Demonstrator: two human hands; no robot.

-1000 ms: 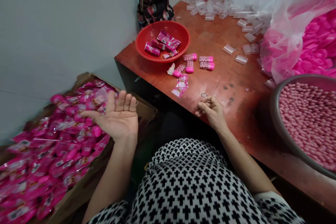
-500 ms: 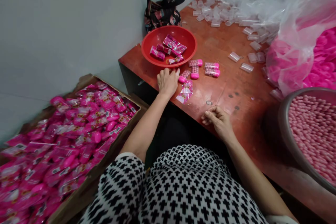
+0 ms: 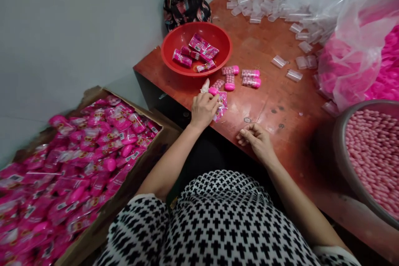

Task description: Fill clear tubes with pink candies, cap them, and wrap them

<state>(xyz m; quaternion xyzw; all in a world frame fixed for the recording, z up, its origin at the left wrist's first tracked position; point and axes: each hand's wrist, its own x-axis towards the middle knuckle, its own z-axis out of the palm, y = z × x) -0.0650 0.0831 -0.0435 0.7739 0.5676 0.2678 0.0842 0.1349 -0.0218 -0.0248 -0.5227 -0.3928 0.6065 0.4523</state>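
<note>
Tube (image 3: pixel 219 84) slanting, cap (image 3: pixel 213 91) toward left hand (image 3: pixel 203 110)

Hot pink on rust, with black crosses

From the view's centre, plain red is shown by the bowl (image 3: pixel 177 40) at 12 o'clock; the bag (image 3: pixel 190 9) beyond is patterned in muted pink on black. The wall (image 3: pixel 77 29) at 10 o'clock is coloured pale blue-grey. Rust-red, flecked with dark spots, is seen on the tabletop (image 3: pixel 255 48). At 2 o'clock, bottles (image 3: pixel 250 81) are filled in dusty pink and capped brightly. Pink beads (image 3: pixel 374 156) are held at 3 o'clock, magenta packets (image 3: pixel 90 166) at 8. The shirt (image 3: pixel 233 216), towards 6 o'clock, is covered in black crosses on white.
</note>
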